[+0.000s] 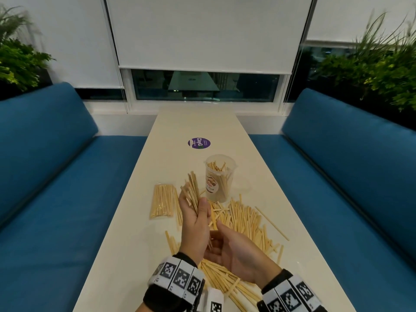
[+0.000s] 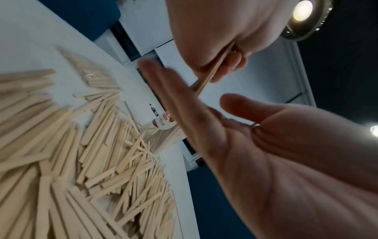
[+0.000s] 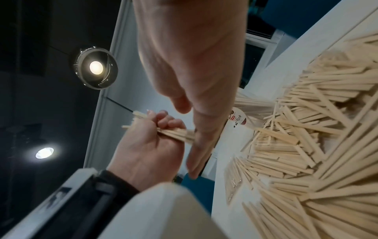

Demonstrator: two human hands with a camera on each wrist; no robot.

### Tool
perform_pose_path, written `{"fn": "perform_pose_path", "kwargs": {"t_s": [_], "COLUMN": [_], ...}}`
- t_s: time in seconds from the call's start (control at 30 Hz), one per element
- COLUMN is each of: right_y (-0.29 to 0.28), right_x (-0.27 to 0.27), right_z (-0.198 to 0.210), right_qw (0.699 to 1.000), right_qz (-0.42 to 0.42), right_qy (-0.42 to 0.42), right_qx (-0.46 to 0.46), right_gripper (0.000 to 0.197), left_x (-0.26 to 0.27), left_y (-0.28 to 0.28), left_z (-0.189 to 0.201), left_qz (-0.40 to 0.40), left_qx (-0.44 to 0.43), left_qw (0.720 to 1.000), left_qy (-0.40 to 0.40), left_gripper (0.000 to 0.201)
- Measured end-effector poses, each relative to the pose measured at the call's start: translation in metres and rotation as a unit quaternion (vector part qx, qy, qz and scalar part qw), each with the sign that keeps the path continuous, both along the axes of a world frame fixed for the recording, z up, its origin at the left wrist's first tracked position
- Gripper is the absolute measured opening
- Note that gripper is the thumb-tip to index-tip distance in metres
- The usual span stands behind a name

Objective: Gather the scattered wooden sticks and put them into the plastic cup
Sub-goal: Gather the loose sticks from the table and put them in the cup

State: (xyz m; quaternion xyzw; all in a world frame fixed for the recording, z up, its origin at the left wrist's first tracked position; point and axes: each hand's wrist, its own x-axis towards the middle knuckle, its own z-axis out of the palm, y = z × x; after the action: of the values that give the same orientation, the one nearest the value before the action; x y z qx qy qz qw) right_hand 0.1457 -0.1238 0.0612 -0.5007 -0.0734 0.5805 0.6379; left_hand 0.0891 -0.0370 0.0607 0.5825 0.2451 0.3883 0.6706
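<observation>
Gripping: a bundle of sticks (image 1: 191, 192) is held upright in the left hand (image 1: 195, 219), fingers (image 3: 169, 123) curled round it.
Right hand (image 1: 238, 255): held palm-up beside it, fingers straight, nothing pinched.
Loose sticks (image 1: 245, 219): scattered on the tabletop (image 1: 135, 233).
Plastic cup (image 1: 219, 179): upright behind them, partly filled.

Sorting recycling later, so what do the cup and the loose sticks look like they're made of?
Cup: apparently clear glossy plastic, since the sticks inside show through its wall; printed label on front.
Loose sticks: pale, matte, likely unfinished wood, thin flat strips with square-cut ends.
</observation>
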Motion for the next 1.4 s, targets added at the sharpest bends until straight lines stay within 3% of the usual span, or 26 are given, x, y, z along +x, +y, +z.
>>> {"fn": "perform_pose_path", "kwargs": {"t_s": [0.07, 0.1, 0.13, 0.2, 0.23, 0.3, 0.4, 0.47, 0.53, 0.63, 0.77, 0.83, 1.0, 1.2, 1.27, 1.4], "right_y": [-0.004, -0.007, -0.012, -0.023, -0.030, -0.041, -0.046, -0.044, -0.041, -0.037, -0.035, -0.035, -0.036, -0.037, -0.033, -0.019], "right_x": [-0.001, 0.001, 0.003, 0.013, 0.019, 0.026, 0.015, 0.006, 0.003, 0.004, 0.010, 0.010, 0.013, 0.015, 0.009, -0.009], "right_z": [0.002, 0.001, -0.002, -0.015, -0.023, -0.041, -0.065, -0.076, -0.084, -0.090, -0.101, -0.101, -0.090, -0.048, -0.028, 0.000], "right_qw": [0.996, 0.984, 0.954, 0.849, 0.797, 0.730, 0.668, 0.611, 0.589, 0.587, 0.572, 0.565, 0.585, 0.666, 0.713, 0.836], "right_qz": [0.055, 0.080, 0.094, 0.084, 0.085, 0.130, 0.223, 0.239, 0.208, 0.165, 0.132, 0.121, 0.105, 0.022, -0.030, -0.071], "right_qy": [-0.062, -0.149, -0.264, -0.487, -0.559, -0.618, -0.648, -0.694, -0.730, -0.757, -0.784, -0.792, -0.780, -0.727, -0.692, -0.544], "right_qx": [-0.024, -0.062, -0.108, -0.188, -0.213, -0.261, -0.291, -0.295, -0.277, -0.235, -0.202, -0.198, -0.194, -0.168, -0.112, 0.018], "right_gripper": [0.049, 0.048, 0.045, 0.034, 0.034, 0.053, 0.100, 0.094, 0.067, 0.038, 0.015, 0.011, 0.024, 0.023, 0.016, 0.008], "left_x": [-0.004, -0.007, -0.011, -0.022, -0.028, -0.040, -0.056, -0.062, -0.067, -0.071, -0.075, -0.076, -0.074, -0.062, -0.056, -0.045], "left_y": [0.002, 0.003, 0.005, 0.011, 0.015, 0.023, 0.028, 0.027, 0.025, 0.023, 0.020, 0.020, 0.019, 0.002, -0.004, -0.009], "left_z": [-0.001, -0.001, -0.002, -0.004, -0.006, -0.012, -0.023, -0.031, -0.036, -0.040, -0.042, -0.043, -0.048, -0.051, -0.047, -0.038], "left_qz": [-0.026, -0.036, -0.041, -0.037, -0.031, -0.015, 0.000, 0.006, 0.011, 0.019, 0.033, 0.035, 0.012, -0.081, -0.114, -0.213], "left_qx": [-0.038, -0.054, -0.065, -0.090, -0.105, -0.139, -0.197, -0.237, -0.265, -0.295, -0.325, -0.332, -0.313, -0.207, -0.149, -0.013], "left_qw": [0.999, 0.998, 0.997, 0.995, 0.994, 0.990, 0.980, 0.970, 0.962, 0.952, 0.941, 0.938, 0.949, 0.968, 0.972, 0.962], "left_qy": [-0.001, 0.000, 0.001, 0.000, 0.000, -0.008, -0.033, -0.049, -0.061, -0.076, -0.092, -0.089, -0.039, 0.115, 0.143, 0.169], "left_gripper": [0.023, 0.023, 0.024, 0.025, 0.026, 0.027, 0.028, 0.028, 0.029, 0.029, 0.028, 0.028, 0.027, 0.018, 0.017, 0.042]}}
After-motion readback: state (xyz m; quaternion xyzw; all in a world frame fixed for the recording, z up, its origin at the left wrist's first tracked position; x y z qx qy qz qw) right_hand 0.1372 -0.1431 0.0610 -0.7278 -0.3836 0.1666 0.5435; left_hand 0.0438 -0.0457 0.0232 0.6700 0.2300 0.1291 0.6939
